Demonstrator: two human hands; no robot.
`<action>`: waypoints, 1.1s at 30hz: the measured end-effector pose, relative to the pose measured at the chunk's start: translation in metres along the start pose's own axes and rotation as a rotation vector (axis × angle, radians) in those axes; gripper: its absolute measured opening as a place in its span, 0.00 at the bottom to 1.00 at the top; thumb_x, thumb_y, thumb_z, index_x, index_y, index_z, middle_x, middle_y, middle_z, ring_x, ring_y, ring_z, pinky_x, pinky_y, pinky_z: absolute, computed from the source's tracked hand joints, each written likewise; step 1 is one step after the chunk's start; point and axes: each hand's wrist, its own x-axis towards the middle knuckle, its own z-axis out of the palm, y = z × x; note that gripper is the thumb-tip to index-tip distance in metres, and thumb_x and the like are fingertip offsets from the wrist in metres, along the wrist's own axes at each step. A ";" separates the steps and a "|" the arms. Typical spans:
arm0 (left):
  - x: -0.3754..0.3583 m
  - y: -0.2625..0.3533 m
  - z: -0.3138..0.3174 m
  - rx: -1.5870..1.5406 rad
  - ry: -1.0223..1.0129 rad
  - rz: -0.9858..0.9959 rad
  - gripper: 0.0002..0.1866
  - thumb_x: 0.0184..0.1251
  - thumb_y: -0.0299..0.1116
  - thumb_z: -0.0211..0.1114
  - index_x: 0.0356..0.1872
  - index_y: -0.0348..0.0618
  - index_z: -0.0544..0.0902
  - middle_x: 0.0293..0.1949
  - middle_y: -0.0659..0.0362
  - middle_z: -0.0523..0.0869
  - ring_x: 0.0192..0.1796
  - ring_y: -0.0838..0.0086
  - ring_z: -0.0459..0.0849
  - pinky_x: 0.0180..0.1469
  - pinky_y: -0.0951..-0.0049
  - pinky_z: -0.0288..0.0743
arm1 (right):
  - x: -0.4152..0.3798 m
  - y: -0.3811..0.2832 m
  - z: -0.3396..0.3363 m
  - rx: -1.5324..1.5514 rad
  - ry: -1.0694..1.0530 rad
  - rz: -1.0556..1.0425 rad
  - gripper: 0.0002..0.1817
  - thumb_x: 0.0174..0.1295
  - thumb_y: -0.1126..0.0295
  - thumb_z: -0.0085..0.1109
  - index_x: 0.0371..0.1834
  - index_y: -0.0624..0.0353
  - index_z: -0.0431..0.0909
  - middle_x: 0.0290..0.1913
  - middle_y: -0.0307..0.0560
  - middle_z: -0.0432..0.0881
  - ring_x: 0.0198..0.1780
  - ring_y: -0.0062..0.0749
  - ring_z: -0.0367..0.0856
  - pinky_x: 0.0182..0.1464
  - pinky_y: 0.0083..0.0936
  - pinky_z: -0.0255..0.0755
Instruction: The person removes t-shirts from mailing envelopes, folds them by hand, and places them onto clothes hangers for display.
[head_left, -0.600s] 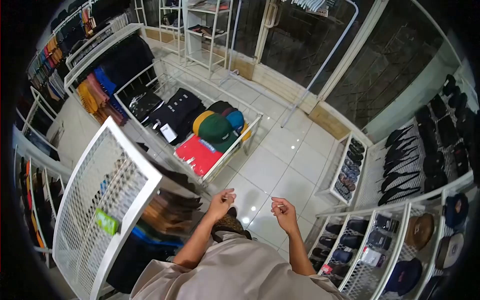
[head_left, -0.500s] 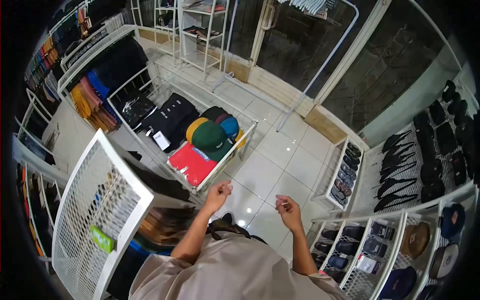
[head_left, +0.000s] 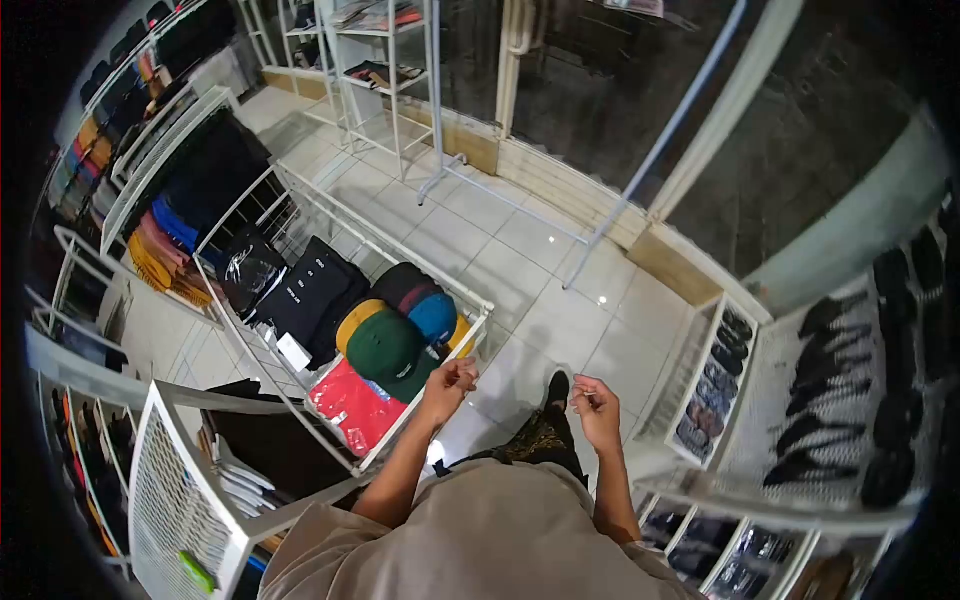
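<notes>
My left hand is raised in front of me near the corner of a white wire bin, with its fingers loosely curled and nothing seen in them. Over the tiled floor hangs my right hand, its fingers half bent and apart, also holding nothing. Closest to my left hand are a green cap with a yellow panel, a blue cap and a red packaged garment. Dark folded clothing lies farther back in the white wire bin. One shoe shows between my hands.
A clothes rail frame stands by the glass doors ahead. On the right are a low rack of patterned items and a mesh display of dark items. A white mesh rack stands close on my left.
I have moved forward; the bin has shifted left in view and my leg and shoe show stepping out. Both hands stay raised with nothing in them.
</notes>
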 end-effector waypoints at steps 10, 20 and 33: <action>0.166 0.057 0.114 -0.048 0.198 0.028 0.18 0.77 0.33 0.63 0.60 0.34 0.81 0.42 0.56 0.87 0.45 0.73 0.85 0.46 0.71 0.83 | 0.278 -0.062 -0.065 -0.171 -0.367 -0.074 0.15 0.69 0.78 0.60 0.57 0.59 0.83 0.42 0.42 0.86 0.38 0.20 0.82 0.40 0.20 0.75; 0.243 0.099 0.076 -0.188 0.485 -0.022 0.18 0.78 0.35 0.62 0.60 0.31 0.81 0.47 0.53 0.88 0.50 0.69 0.88 0.50 0.69 0.83 | 0.437 -0.079 0.036 -0.158 -0.652 -0.090 0.14 0.70 0.74 0.60 0.58 0.61 0.82 0.41 0.39 0.84 0.37 0.20 0.82 0.39 0.18 0.76; 0.390 0.075 -0.053 -0.409 0.798 -0.060 0.21 0.76 0.38 0.65 0.58 0.30 0.82 0.43 0.54 0.88 0.43 0.72 0.87 0.46 0.71 0.82 | 0.575 -0.145 0.258 -0.396 -1.101 -0.133 0.13 0.71 0.72 0.61 0.57 0.59 0.84 0.42 0.40 0.86 0.35 0.20 0.81 0.38 0.20 0.76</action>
